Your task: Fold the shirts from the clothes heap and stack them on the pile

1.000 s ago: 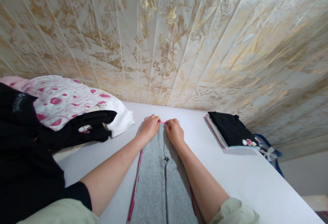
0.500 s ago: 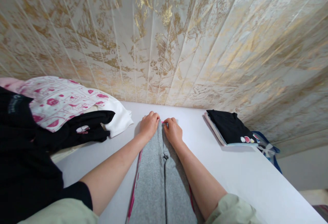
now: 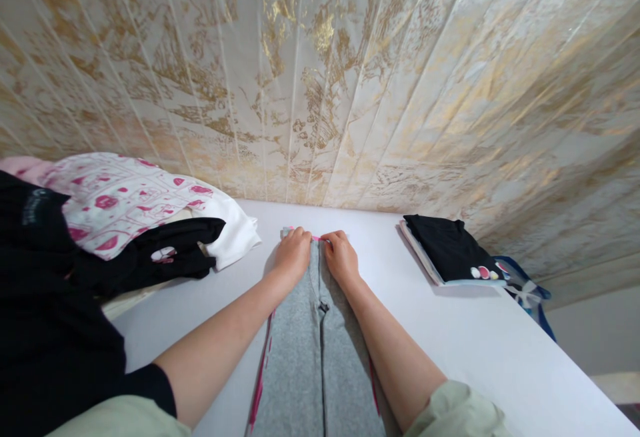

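Grey pants (image 3: 295, 363) with pink trim along the sides lie lengthwise on the white table, legs toward me. A seam runs down the middle, with a small dark gap at the crotch. At the far end, my left hand (image 3: 294, 253) is closed on the left part of the waist edge. My right hand (image 3: 341, 255) pinches the same edge just to the right, and a bit of pink shows between the two hands. The fingertips are partly hidden by the hands themselves.
A loose pile of clothes lies at the left, with a black garment (image 3: 40, 330) and a white-and-pink printed one (image 3: 130, 197). Folded clothes topped by a black shirt (image 3: 445, 243) sit at the right. The patterned wall (image 3: 320, 90) rises behind the white table (image 3: 450, 330).
Both hands have shifted very slightly at the waist edge, and a grey and pink corner now shows beyond my left hand. The pants' legs lie as before.
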Demonstrator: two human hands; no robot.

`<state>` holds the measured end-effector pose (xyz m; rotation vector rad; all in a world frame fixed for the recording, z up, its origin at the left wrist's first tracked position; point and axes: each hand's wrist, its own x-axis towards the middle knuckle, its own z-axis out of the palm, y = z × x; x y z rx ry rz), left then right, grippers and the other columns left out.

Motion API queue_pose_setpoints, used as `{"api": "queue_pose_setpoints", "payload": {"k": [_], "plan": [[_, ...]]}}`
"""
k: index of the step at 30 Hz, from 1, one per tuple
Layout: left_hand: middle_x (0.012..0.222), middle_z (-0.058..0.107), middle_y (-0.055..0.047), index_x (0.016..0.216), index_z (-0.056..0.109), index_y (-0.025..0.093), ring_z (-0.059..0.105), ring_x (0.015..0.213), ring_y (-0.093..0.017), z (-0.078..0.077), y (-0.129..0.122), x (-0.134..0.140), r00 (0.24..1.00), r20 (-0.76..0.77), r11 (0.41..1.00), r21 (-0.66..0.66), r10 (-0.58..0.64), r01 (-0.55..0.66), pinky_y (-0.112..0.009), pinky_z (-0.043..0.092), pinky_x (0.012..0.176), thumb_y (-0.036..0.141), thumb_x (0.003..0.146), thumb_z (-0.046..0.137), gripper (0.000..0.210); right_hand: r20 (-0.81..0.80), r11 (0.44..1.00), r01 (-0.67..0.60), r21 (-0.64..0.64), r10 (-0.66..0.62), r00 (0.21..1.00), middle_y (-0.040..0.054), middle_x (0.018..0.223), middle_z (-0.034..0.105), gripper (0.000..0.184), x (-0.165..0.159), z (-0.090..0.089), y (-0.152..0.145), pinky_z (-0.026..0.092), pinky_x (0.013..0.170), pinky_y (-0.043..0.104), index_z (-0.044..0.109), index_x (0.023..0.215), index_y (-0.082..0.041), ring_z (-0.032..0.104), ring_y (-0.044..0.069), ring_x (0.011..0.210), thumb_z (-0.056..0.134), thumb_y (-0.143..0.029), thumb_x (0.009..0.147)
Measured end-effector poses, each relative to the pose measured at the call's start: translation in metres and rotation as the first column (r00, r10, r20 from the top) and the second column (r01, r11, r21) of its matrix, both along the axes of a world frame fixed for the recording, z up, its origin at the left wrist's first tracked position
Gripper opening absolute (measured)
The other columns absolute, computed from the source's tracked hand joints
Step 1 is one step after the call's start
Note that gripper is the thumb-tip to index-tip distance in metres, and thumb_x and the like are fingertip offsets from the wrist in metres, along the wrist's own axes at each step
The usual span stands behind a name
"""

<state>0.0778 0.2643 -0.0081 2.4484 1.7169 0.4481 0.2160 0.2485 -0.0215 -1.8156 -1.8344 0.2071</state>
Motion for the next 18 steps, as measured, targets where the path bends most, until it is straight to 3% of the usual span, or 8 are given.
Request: {"api": "queue_pose_setpoints", "payload": {"k": [6,12,18], "plan": [[0.113,0.060,-0.019,0.115,0.057,0.006,0.053,0.108,-0.028,-0.002,-0.030,0.020,0.993,-0.117,1.000,0.027,-0.004,0.007,-0.038,0.041,0.090,0.006,0.091,0.032,0.035,0.096,0.997,-0.065,0.048,0.060,0.994,0.0035,0.114,0.059,0.031,-0.002,0.006,-0.001,0.040,0.083,0.026,0.067,0.107,-0.026,0.053,0.016,0.101,0.041,-0.015,0.093],[0.115,0.060,-0.018,0.117,0.056,0.007,0.053,0.110,-0.028,-0.005,-0.034,0.021,0.992,-0.129,0.998,0.062,-0.015,0.023,-0.038,0.041,0.091,0.009,0.092,0.031,0.035,0.176,0.995,-0.095,-0.014,0.096,0.980,0.0064,0.114,0.062,0.030,-0.005,0.000,0.006,0.035,0.093,0.033,0.064,0.114,-0.024,0.050,0.020,0.106,0.042,-0.021,0.094],[0.125,0.056,-0.018,0.123,0.053,0.007,0.050,0.118,-0.027,-0.012,-0.032,0.020,0.993,-0.118,0.996,0.081,-0.013,0.023,-0.039,0.038,0.097,0.010,0.092,0.032,0.037,-0.019,0.991,-0.032,0.131,0.035,0.999,0.0100,0.117,0.056,0.039,0.006,-0.012,0.013,0.037,0.094,0.030,0.058,0.117,-0.016,0.050,0.018,0.108,0.037,-0.005,0.085]]}}
